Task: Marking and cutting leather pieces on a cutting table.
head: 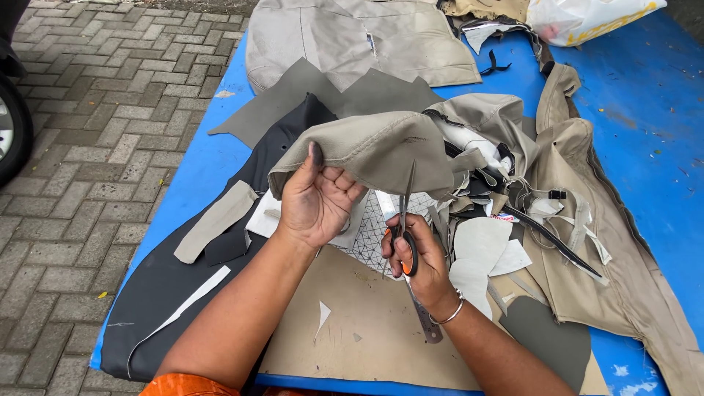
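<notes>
The left hand [317, 199] is up off the table, palm facing up, w/ thumb and fingers pinching the edge of a beige fabric piece [374, 150]. The fabric hangs over the hand like a little tent and its seam runs along the top. The right hand [414, 253] is closed around the orange handles of a pair of scissors [405, 224]. The blades point up, w/ the tips right at the lower edge of the beige fabric, just beside the left hand's fingers. Can't tell if the blades are open or shut. A thin bracelet [451, 314] sits on the right wrist. Under the hands lies a tan cardboard sheet [367, 330], and a metal ruler [425, 319] sticks out from under the right wrist. A white sheet w/ a grid pattern [374, 235] lies btwn the 2 hands. A big black sheet [165, 282] is on the left, w/ a small beige strip [213, 220] on it. More beige covers and scraps [579, 220] are piled on the right. It all rests on a blue table [645, 110]. A grey sheet [293, 95] lies farther back, near a white plastic bag [587, 15]. Grey paving bricks [81, 147] show at left.
</notes>
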